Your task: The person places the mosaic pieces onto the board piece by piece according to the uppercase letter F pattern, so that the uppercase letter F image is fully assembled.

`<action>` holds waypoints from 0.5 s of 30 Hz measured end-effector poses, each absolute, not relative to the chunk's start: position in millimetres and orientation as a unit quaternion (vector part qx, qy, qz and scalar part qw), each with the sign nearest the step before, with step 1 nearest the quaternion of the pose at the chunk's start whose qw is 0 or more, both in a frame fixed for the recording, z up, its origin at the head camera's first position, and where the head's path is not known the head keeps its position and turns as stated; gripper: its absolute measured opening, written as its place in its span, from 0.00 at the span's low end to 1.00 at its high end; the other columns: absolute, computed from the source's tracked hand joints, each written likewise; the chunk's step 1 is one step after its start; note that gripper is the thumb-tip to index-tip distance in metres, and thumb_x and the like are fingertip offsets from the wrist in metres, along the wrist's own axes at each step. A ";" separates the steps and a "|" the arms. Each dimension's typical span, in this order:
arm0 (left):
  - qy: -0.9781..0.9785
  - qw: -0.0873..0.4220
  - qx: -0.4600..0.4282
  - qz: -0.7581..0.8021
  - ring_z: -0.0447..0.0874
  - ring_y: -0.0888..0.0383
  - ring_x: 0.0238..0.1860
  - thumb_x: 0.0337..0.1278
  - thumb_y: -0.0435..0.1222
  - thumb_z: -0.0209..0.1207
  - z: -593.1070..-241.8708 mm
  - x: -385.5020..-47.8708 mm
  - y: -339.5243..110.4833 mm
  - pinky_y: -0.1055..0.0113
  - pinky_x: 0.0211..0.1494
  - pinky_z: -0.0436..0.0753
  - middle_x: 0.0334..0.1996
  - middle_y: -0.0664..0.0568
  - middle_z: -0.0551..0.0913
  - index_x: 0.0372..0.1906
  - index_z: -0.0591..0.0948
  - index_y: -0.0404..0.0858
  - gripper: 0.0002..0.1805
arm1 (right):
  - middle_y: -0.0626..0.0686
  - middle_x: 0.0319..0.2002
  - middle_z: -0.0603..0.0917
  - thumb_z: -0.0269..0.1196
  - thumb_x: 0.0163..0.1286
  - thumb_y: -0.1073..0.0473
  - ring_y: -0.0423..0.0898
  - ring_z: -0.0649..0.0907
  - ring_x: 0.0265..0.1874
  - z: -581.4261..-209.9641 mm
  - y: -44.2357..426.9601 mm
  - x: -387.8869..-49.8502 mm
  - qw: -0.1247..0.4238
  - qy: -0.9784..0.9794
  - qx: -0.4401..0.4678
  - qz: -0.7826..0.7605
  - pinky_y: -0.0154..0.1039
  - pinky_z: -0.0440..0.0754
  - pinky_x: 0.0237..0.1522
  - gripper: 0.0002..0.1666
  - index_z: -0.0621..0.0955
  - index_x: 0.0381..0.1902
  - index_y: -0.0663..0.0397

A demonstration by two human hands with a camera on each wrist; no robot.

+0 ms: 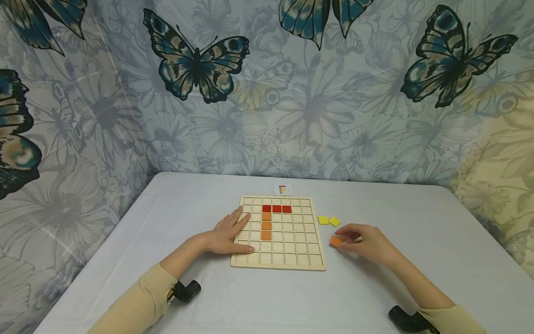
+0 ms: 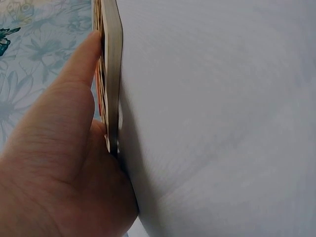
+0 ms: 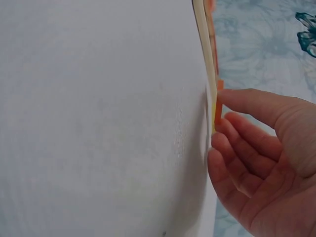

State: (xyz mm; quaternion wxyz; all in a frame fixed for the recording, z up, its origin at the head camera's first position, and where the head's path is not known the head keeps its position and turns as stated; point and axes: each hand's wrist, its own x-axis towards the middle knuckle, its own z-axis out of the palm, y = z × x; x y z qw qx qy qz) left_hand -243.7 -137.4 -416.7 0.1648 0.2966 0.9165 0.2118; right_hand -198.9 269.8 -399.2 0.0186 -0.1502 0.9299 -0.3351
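A wooden grid board (image 1: pixel 292 262) lies flat on the white table. Red square tiles (image 1: pixel 276 209) form a short row in its upper cells, and orange tiles (image 1: pixel 266 226) run in a column down from the row's left end. My left hand (image 1: pixel 227 234) rests spread on the board's left edge, thumb and fingers straight. Just right of the board, my right hand (image 1: pixel 367 242) pinches an orange tile (image 1: pixel 335 241) between thumb and fingers; the right wrist view shows this orange tile (image 3: pixel 220 101) edge-on at the fingertips. Two yellow tiles (image 1: pixel 323 220) lie beyond that hand.
Behind the board lies a small printed card (image 1: pixel 282 189) with a coloured grid pattern. The white table (image 1: pixel 187 195) reaches back to a wall (image 1: pixel 267 134) covered with flowers and butterflies. A black wrist camera (image 1: pixel 187 291) sits at the left sleeve.
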 end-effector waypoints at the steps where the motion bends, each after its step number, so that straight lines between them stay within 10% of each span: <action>1: 0.916 0.164 0.297 0.213 0.27 0.47 0.77 0.58 0.63 0.57 -416.8 -243.6 -137.5 0.50 0.75 0.36 0.77 0.40 0.29 0.79 0.42 0.41 0.56 | 0.46 0.32 0.83 0.74 0.55 0.58 0.44 0.80 0.35 -399.1 268.4 -199.0 0.021 0.929 -0.153 -0.337 0.34 0.78 0.32 0.19 0.85 0.45 0.55; 15: 0.915 0.164 0.298 0.217 0.28 0.46 0.76 0.58 0.63 0.57 -415.5 -242.4 -137.4 0.48 0.75 0.37 0.77 0.40 0.29 0.79 0.43 0.40 0.56 | 0.45 0.32 0.82 0.73 0.56 0.59 0.44 0.80 0.34 -399.2 243.6 -201.4 0.040 0.915 -0.183 -0.357 0.33 0.79 0.32 0.18 0.85 0.45 0.52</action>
